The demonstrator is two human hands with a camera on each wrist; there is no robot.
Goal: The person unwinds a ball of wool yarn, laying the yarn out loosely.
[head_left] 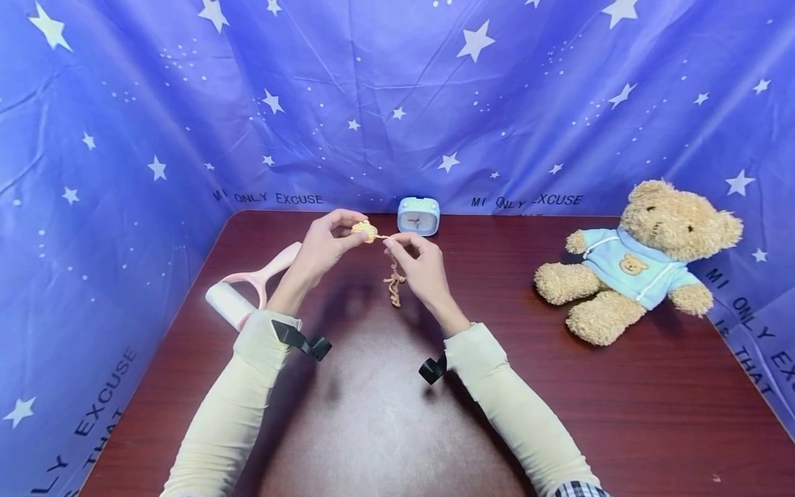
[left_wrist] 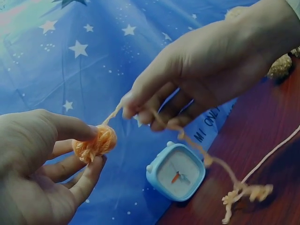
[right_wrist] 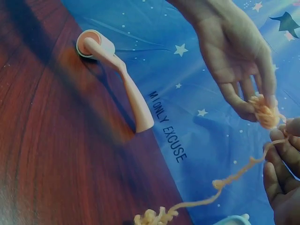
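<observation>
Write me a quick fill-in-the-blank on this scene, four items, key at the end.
1. With the left grip on the yarn bundle and the right grip on its strand, the number of grips holding yarn is ____.
2. The clock has a light ____ case.
3. The bear rests at the person's ____, on the opposite side from the roller.
4. The curtain is printed with white five-pointed ____.

Missing words: two; blue; right; stars.

A broad lane crosses the counter between the right hand and the teddy bear. The yarn bars the gap to the left hand; the alarm clock stands beyond; the lint roller obstructs the left.
</observation>
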